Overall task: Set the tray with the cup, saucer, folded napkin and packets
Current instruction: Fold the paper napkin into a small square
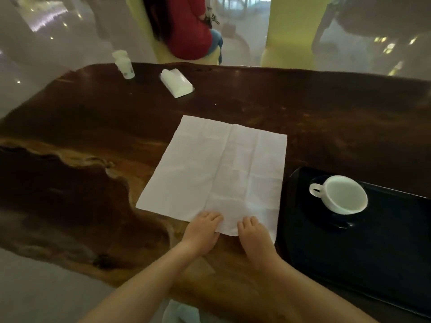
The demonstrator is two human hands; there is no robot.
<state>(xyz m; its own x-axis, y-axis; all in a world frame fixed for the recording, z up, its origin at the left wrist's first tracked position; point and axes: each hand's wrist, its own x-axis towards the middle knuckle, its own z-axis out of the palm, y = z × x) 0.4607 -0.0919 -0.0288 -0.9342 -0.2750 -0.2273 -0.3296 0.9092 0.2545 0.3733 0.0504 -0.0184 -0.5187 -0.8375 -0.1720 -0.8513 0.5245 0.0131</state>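
A white paper napkin [217, 169] lies spread flat on the dark wooden table [93, 127], with fold creases across it. My left hand [203, 228] and my right hand [253, 234] both hold its near edge, fingers on top of the paper and the edge slightly lifted between them. To the right sits a black tray [373, 257]. On it stands a white cup [342, 194] on a dark saucer [345, 223], handle pointing left. A white pack of packets or tissues [176, 82] lies at the far side of the table.
A small white bottle [124, 66] stands near the table's far left edge. A person in red [186, 26] sits on a yellow seat beyond the table. The table's left edge is irregular and curves inward.
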